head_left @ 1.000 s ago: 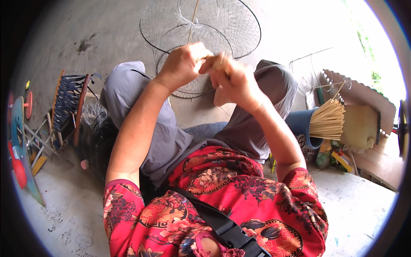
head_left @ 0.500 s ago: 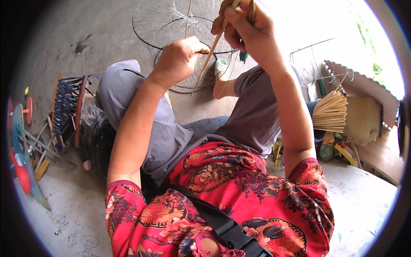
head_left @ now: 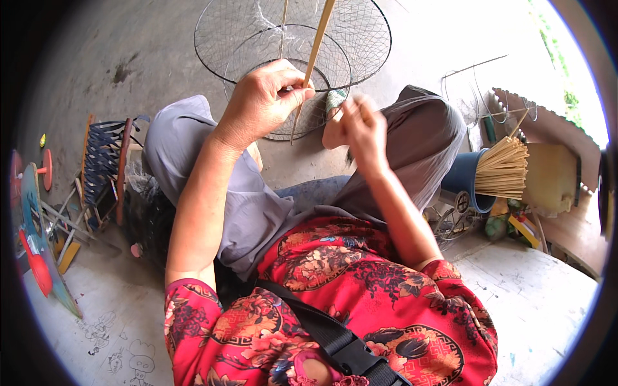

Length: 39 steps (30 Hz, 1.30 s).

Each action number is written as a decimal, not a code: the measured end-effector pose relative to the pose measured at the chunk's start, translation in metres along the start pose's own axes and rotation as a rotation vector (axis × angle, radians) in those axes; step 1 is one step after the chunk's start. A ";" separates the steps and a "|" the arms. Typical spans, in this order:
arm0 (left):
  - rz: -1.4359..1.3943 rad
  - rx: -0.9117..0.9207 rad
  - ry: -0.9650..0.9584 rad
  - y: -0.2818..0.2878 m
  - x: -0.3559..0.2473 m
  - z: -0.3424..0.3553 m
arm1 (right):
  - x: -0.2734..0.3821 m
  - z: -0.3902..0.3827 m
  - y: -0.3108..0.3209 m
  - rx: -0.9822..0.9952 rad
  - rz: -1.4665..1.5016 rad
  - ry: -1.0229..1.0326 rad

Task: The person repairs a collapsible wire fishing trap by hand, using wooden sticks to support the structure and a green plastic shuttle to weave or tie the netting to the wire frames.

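Note:
My left hand [head_left: 261,100] pinches a thin bamboo stick [head_left: 317,48] between thumb and fingers; the stick slants up to the top edge, and its thin lower end comes down below the hand. To the right, lower than before, my right hand [head_left: 365,135] is blurred by motion with its fingers curled in. Something small and dark shows just under it, too smeared to name. Beyond both hands stands a round net cage [head_left: 367,42] of thin mesh on black hoops, a pale upright stick [head_left: 283,29] inside it and whitish strands near its top.
A blue bucket [head_left: 458,172] full of bamboo sticks [head_left: 502,168] lies tilted by my right knee. Behind it are a brown board [head_left: 547,132] and a pale yellowish container [head_left: 550,179]. A folding stool with black webbing [head_left: 106,161] and a painted board [head_left: 48,238] are at left.
My right hand has let go of the bamboo stick's upper part and come down toward me, to my right knee's inner side. My left hand stays nearly in place, now gripping the stick.

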<state>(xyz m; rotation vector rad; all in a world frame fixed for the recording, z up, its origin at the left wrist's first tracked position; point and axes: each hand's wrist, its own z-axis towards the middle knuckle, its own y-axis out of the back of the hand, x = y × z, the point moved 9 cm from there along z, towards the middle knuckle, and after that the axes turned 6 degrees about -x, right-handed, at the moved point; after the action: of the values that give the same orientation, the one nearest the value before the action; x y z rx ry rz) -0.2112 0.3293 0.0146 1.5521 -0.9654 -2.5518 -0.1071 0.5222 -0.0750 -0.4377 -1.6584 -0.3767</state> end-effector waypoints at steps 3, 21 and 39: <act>-0.020 -0.042 -0.027 0.003 -0.009 0.005 | -0.176 -0.045 -0.019 0.128 0.149 -0.689; 0.485 0.035 -0.218 -0.085 -0.046 -0.093 | -0.293 0.052 -0.104 0.172 1.054 -0.723; 0.291 -0.044 0.208 -0.145 0.164 -0.054 | -0.272 0.001 -0.095 -0.130 1.191 -1.032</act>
<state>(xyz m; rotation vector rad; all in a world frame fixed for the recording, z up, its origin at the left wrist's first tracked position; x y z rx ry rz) -0.2079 0.3697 -0.2069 1.5010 -1.0165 -2.1559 -0.1245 0.4220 -0.3445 -1.7935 -1.9542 0.7663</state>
